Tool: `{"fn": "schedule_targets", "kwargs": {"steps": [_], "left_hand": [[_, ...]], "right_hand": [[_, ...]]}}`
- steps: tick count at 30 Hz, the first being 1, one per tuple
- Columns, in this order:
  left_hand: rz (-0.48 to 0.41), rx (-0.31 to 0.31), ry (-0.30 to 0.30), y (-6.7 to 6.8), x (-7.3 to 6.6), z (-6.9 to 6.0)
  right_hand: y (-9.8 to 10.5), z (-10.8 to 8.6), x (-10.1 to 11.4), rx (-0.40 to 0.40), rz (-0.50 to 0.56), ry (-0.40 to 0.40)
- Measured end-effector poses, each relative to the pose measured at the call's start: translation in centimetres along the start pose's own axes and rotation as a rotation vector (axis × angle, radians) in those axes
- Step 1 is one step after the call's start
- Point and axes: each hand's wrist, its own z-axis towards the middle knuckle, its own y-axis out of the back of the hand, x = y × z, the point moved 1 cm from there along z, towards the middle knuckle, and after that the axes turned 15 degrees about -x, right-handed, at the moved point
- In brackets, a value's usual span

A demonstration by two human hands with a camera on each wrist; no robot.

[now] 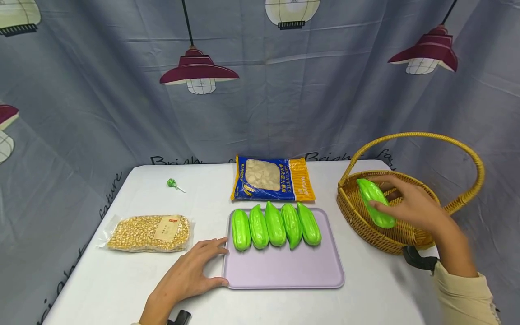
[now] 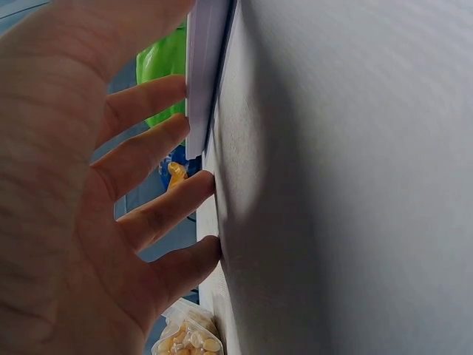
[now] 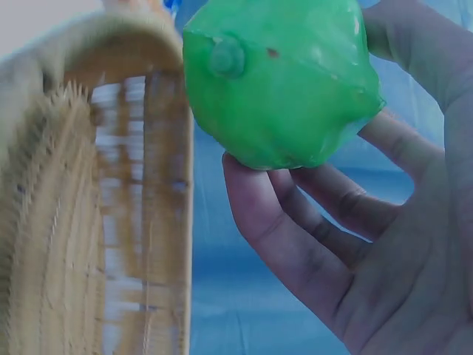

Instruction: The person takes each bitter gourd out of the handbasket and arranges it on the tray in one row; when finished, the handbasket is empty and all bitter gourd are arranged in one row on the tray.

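Observation:
My right hand (image 1: 410, 203) grips a glossy green gourd-like toy vegetable (image 1: 375, 203) over the opening of a yellow wicker basket (image 1: 357, 223). In the right wrist view, fingers and thumb hold the vegetable (image 3: 281, 81) from both sides, with its stub end toward the camera. My left hand (image 1: 191, 271) rests on the table with spread fingers, its thumb and fingertips at the left edge of a pale purple tray (image 1: 284, 275). Several similar green vegetables (image 1: 275, 224) lie side by side along the tray's far half. The left wrist view shows fingertips against the tray's side (image 2: 203, 81).
Behind the tray lies a blue and yellow pasta bag (image 1: 272, 179). A clear bag of yellow kernels (image 1: 148, 233) sits at the left, with a green lollipop (image 1: 172, 183) farther back. The basket's tall handle (image 1: 418, 134) arches over its opening. Grey curtain hangs behind the white table.

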Motion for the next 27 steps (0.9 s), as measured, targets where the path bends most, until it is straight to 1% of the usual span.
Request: {"fn": "schedule_targets", "kwargs": {"steps": [5,10,16,23,27], "left_hand": [[-0.001,-0.013,-0.01,0.0,0.0,-0.1],[0.0,-0.03,-0.027,-0.1,0.0,-0.1],[-0.011,-0.024,-0.018,-0.1,0.0,0.0],[0.001,-0.03,-0.029,0.0,0.0,0.0],[-0.008,-0.031,-0.032,-0.1,0.1,0.0]], "right_hand": [[-1.6,-0.6,1.4,-0.025,0.014,0.024],[-3.5,-1.2,2.4,-0.027,0.04,0.021],[-5.5,-1.9,3.0,-0.036,0.054,0.022],[-7.6,-2.6,4.3,-0.047,0.035,0.037],[-9.0,-2.7,4.5,-0.027,0.002,0.055]]}}
